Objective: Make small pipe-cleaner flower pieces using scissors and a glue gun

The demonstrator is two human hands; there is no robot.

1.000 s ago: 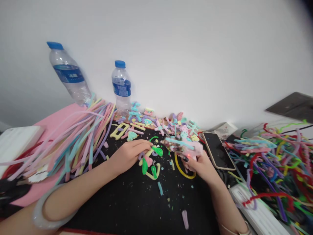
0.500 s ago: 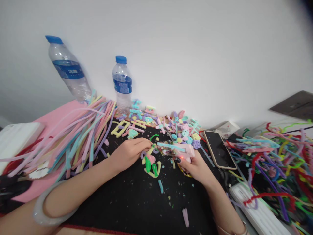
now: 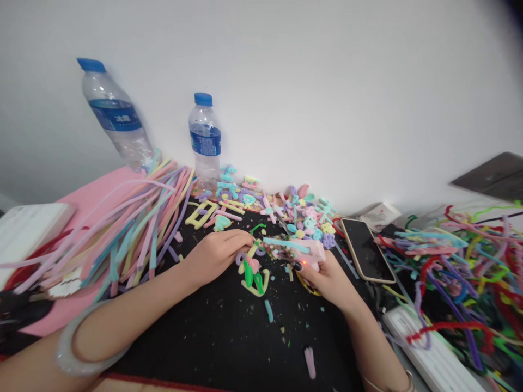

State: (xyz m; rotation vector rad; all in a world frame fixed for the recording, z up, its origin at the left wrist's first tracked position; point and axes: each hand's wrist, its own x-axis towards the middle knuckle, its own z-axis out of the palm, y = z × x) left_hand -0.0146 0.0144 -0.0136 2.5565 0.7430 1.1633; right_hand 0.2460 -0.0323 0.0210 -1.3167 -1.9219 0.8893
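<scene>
My left hand (image 3: 218, 253) is closed, its fingertips pinching the top of a small pipe-cleaner piece (image 3: 248, 275) in yellow, pink and green. Part of that piece is hidden by the fingers. My right hand (image 3: 333, 280) is wrapped round a pink hot glue gun (image 3: 314, 250) with a small red light lit. Bits of coloured fluff cling to the gun's front, and its nozzle points left, close to the left fingertips. A light blue strip lies along the gun's top. Below the left hand, a bent yellow pipe cleaner (image 3: 266, 280) lies beside green loops.
Finished pipe-cleaner shapes (image 3: 309, 222) line the wall side of the black mat (image 3: 229, 343). Cut pastel strips (image 3: 139, 218) heap at left near two water bottles (image 3: 205, 141). A phone (image 3: 368, 250), a white power strip (image 3: 429, 348) and tangled pipe cleaners (image 3: 482, 272) lie at right.
</scene>
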